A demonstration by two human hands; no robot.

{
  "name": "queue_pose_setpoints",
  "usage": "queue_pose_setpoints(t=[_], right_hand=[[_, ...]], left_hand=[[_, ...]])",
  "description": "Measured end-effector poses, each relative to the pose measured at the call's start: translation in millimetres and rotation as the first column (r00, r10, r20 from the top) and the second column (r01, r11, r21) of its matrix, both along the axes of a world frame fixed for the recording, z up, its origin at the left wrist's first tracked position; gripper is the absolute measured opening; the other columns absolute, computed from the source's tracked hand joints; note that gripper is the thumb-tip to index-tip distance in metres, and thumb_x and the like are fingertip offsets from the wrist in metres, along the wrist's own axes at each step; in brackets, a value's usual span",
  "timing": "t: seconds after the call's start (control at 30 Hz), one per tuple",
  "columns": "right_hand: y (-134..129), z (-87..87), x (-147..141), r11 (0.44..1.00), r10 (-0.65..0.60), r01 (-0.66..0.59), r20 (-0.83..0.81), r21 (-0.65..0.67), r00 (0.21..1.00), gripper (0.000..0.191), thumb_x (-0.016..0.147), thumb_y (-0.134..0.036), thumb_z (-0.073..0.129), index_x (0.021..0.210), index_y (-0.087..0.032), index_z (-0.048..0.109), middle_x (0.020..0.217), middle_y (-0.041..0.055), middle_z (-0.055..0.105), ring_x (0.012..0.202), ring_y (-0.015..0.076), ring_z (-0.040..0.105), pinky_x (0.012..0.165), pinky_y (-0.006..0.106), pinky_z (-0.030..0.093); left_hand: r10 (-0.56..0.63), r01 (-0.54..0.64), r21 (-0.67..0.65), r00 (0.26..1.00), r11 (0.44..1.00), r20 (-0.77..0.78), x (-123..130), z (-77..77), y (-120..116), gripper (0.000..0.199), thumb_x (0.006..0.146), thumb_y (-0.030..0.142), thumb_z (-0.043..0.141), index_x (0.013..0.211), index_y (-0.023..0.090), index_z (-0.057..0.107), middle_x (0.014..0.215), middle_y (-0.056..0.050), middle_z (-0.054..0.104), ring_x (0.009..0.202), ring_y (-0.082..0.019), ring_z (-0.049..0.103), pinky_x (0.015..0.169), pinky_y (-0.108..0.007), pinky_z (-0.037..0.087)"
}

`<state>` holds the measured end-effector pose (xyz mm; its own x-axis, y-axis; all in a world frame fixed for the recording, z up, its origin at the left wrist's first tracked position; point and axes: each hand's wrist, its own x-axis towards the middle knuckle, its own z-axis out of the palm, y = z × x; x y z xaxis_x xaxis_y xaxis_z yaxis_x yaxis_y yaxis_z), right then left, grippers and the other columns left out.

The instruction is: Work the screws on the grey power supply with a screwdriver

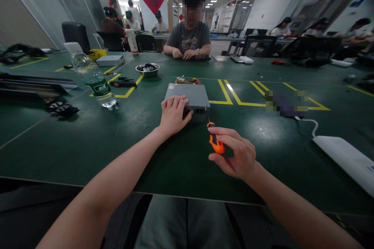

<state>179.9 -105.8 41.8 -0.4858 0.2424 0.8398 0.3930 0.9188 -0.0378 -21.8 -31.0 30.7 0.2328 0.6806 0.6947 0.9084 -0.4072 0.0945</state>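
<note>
A grey metal box (196, 94) lies flat on the green table, with coloured wires at its far edge. My left hand (174, 114) rests on the box's near left part, fingers on the top and thumb along the near side. In my right hand (236, 149) is an orange and black screwdriver (216, 144), held lightly by the fingers, with the thumb apart from the handle. The screwdriver's tip touches or nearly touches the box's near right corner.
A water bottle (97, 81) stands on the left, near black parts (61, 109). A metal bowl (147, 71) sits beyond the box. On the right are a phone (283, 104), a cable and a white power bank (344, 157). A person (189, 33) sits opposite.
</note>
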Motion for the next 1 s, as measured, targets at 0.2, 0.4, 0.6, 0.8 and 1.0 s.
queue_pose_setpoints(t=[0.2,0.4,0.6,0.8,1.0], right_hand=[[-2.1,4.6,-1.0,0.998,-0.045,0.042,0.059,0.047,0.997,0.03,0.078,-0.02,0.056,0.108,-0.016,0.05,0.106,0.0148,0.056,0.08,0.0178,0.06,0.061,0.029,0.051],[0.4,2.9,-3.4,0.998,0.02,-0.022,-0.056,-0.052,0.998,0.04,0.074,-0.021,0.061,0.108,-0.018,0.041,0.099,0.0115,0.062,0.087,0.0195,0.062,0.064,0.029,0.052],[-1.2,4.2,-0.2,0.996,0.044,-0.039,0.06,-0.079,0.997,0.038,0.081,-0.021,0.05,0.118,-0.015,0.046,0.111,0.0156,0.056,0.091,0.0197,0.061,0.067,0.031,0.052],[1.0,2.4,-3.5,1.0,-0.008,0.007,-0.033,-0.023,0.999,0.041,0.075,-0.032,0.065,0.109,-0.02,0.045,0.106,0.012,0.061,0.092,0.0205,0.062,0.068,0.032,0.052],[0.0,1.9,-4.6,0.998,-0.028,0.027,-0.013,-0.055,1.0,0.043,0.076,-0.034,0.062,0.11,-0.019,0.041,0.101,0.0113,0.063,0.091,0.0202,0.062,0.067,0.03,0.052]], left_hand=[[-0.003,0.003,-0.001,1.0,1.0,0.001,0.3,0.1,-0.3,0.033,0.081,0.035,0.052,0.109,0.02,0.048,0.121,-0.007,0.053,0.111,-0.025,0.041,0.09,-0.041,0.027],[0.0,0.0,0.002,1.0,1.0,-0.007,-0.1,0.6,-0.2,0.033,0.081,0.035,0.051,0.11,0.02,0.048,0.121,-0.006,0.053,0.11,-0.025,0.041,0.09,-0.041,0.027],[0.004,-0.004,-0.001,1.0,1.0,-0.005,0.5,0.7,-0.4,0.033,0.081,0.035,0.052,0.11,0.02,0.048,0.121,-0.006,0.053,0.11,-0.026,0.041,0.089,-0.042,0.028],[-0.002,0.002,-0.009,1.0,1.0,0.001,0.2,0.7,-0.6,0.033,0.081,0.035,0.051,0.11,0.02,0.048,0.121,-0.007,0.052,0.111,-0.026,0.04,0.09,-0.042,0.027],[-0.003,0.003,-0.019,1.0,1.0,0.004,0.6,0.9,-0.9,0.033,0.081,0.035,0.051,0.11,0.02,0.048,0.122,-0.007,0.052,0.112,-0.026,0.04,0.09,-0.042,0.027]])
